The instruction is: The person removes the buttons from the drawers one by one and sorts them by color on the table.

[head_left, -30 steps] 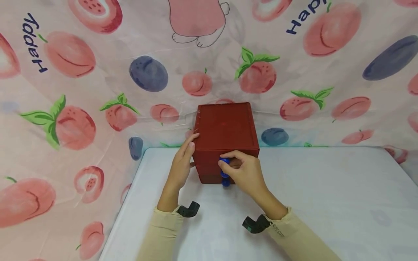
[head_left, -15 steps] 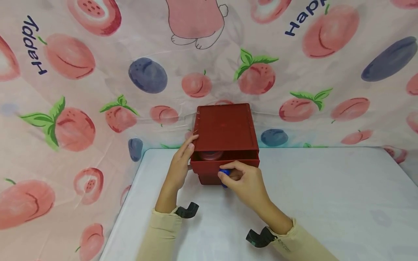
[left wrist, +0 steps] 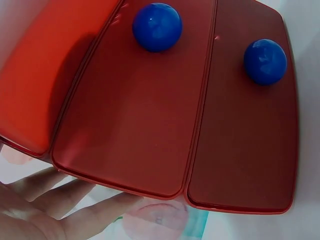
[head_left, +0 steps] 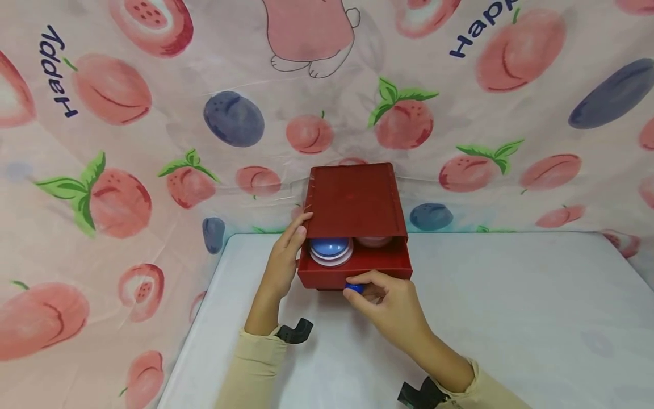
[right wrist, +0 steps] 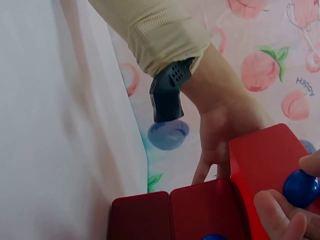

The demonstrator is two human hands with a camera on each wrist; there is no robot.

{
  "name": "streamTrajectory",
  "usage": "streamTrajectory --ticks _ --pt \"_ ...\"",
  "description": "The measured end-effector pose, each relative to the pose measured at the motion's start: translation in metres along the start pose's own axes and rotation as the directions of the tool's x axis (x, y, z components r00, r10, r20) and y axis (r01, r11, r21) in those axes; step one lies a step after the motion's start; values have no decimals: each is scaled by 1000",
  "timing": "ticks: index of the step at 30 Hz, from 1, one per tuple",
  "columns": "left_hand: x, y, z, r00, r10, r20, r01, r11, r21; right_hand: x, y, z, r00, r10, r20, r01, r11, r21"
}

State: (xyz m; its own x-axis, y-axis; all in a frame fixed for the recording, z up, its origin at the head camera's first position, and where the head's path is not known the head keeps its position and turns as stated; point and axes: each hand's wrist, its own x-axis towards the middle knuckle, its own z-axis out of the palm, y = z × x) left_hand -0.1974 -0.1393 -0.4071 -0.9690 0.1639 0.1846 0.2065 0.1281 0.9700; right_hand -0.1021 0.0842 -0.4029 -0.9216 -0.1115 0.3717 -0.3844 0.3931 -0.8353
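Note:
A dark red drawer cabinet (head_left: pixel 352 199) stands against the patterned backdrop, its top drawer (head_left: pixel 322 278) partly pulled out. My right hand (head_left: pixel 398 307) pinches that drawer's round blue knob (right wrist: pixel 301 188) between thumb and fingers. Along the cabinet's left side rests my left hand (head_left: pixel 281 261), fingers extended and touching the wall. Inside the drawer at left sits a round blue domed object (head_left: pixel 329 246) on a white base. To its right a pink round object (head_left: pixel 374 241) shows, its rear hidden under the cabinet top.
Two lower drawers are closed in the left wrist view, each with a blue knob, the middle knob (left wrist: pixel 157 27) and the bottom knob (left wrist: pixel 265 62). A white tabletop (head_left: pixel 511 318) spreads around the cabinet. Behind it hangs a fruit-print cloth (head_left: pixel 352 113).
The top drawer has slid out toward the person, drawn by my right hand on its knob, and the round objects inside have come into view. The left hand has stayed at the cabinet's side.

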Motion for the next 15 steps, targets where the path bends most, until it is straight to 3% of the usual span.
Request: streamTrajectory --ticks 15 --pt "0 0 0 999 -49 2 49 999 -20 -16 -6 -3 998 31 53 -31 1000 1"
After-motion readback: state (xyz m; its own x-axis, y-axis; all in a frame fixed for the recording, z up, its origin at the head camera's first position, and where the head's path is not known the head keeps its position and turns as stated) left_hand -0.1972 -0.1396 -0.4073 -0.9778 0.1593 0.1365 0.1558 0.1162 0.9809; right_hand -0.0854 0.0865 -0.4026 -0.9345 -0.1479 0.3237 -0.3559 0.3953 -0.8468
